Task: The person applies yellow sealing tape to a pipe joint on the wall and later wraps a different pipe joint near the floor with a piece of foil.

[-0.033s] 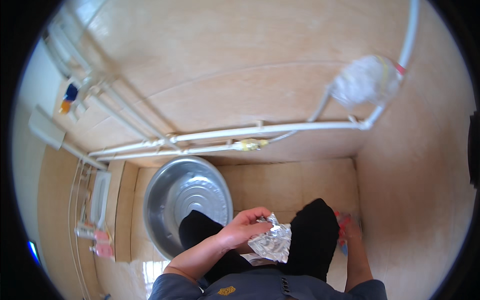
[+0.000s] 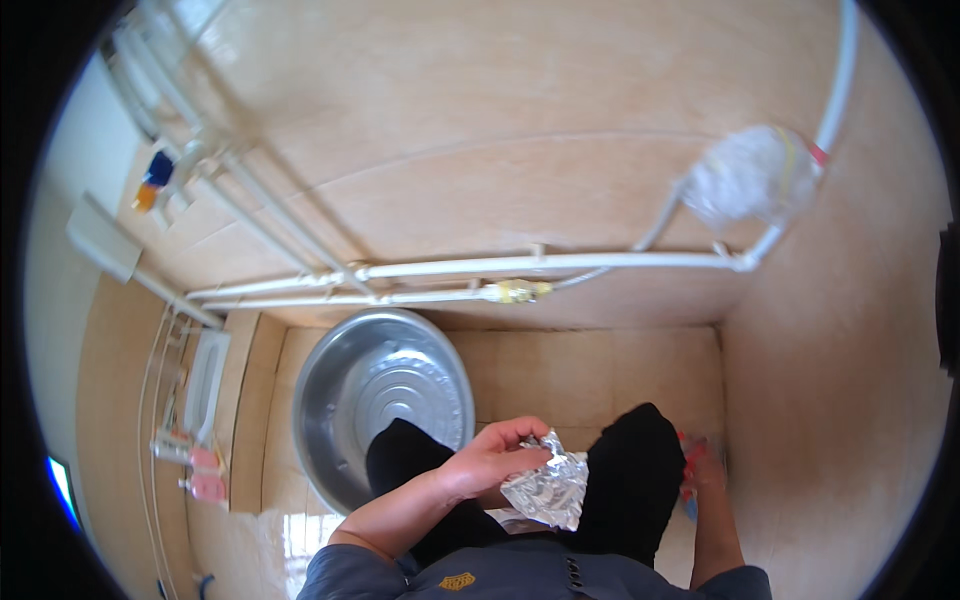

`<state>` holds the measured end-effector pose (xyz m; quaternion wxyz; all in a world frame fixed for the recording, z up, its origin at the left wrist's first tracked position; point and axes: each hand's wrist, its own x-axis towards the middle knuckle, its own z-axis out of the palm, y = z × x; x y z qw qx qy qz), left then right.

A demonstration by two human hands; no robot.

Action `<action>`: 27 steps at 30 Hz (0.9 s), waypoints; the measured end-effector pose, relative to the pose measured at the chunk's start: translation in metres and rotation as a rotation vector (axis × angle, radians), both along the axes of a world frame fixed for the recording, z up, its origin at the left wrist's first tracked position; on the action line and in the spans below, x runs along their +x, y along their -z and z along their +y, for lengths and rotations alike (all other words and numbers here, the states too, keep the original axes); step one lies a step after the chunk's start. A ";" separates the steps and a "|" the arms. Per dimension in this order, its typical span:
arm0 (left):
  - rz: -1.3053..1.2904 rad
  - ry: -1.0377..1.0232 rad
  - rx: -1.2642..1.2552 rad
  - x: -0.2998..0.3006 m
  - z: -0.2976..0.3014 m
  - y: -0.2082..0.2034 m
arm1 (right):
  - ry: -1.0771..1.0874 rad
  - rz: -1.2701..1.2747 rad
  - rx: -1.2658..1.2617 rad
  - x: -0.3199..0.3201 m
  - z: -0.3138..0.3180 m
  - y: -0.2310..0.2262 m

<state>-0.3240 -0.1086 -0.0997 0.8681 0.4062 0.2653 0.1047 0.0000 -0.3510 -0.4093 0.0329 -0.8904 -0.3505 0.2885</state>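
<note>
Fingers (image 2: 525, 432) of left hand (image 2: 490, 462) curled and pinching top edge of crumpled silver foil (image 2: 548, 485), held between two black-clad knees (image 2: 640, 470), just right of round metal basin (image 2: 385, 400). Left forearm bare, angled up from dark grey jacket (image 2: 520, 575) at lower edge. Right hand (image 2: 700, 470) low beside right knee, well right of basin, touching something red and blue on floor; fingers partly hidden, cannot tell whether spread or closed. Basin resting on beige tiled floor (image 2: 580, 375), left knee overlapping its right rim. White pipes (image 2: 540, 265) running along wall directly above basin, with yellowish fitting (image 2: 512, 291) just above its right rim. Clear plastic-wrapped bundle (image 2: 745, 175) on pipe far up and right of basin. Pink bottles (image 2: 205, 475) left of basin.
</note>
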 end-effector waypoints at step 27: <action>0.181 -0.634 0.136 -0.170 0.077 0.098 | 0.080 0.541 0.364 0.008 0.005 -0.024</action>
